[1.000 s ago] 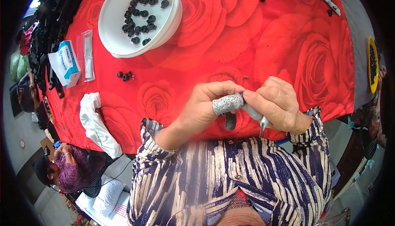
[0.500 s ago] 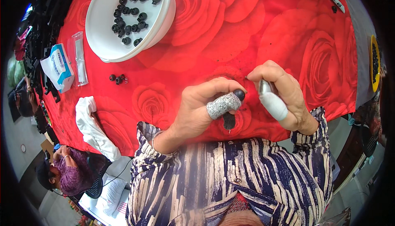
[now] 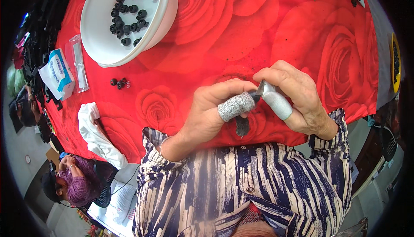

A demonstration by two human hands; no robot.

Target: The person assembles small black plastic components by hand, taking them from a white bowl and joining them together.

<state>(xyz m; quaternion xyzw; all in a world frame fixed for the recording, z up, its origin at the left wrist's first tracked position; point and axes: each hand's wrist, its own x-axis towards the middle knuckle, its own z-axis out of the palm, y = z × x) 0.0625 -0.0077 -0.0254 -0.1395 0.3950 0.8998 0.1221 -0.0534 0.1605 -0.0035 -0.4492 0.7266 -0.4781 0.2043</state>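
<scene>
My left hand is closed round a small black rounded part, pinched at the thumb, which wears a speckled grey cover. Below that thumb hangs a dark strip-like piece, perhaps a finger cover; I cannot tell. In my right hand a small metal blade is gripped, its tip against or very close to the black part. A white cover wraps the right thumb. The fingers hide most of the part and the rest of the blade.
A white bowl at the upper left holds several similar black parts. A few more lie on the red rose-patterned cloth. Further left are a tissue pack, a clear plastic case and a white cloth. Another person sits beyond.
My right hand has moved slightly left, bringing the blade from apart to the black part in my left hand. The view has shifted a little, so the bowl sits higher.
</scene>
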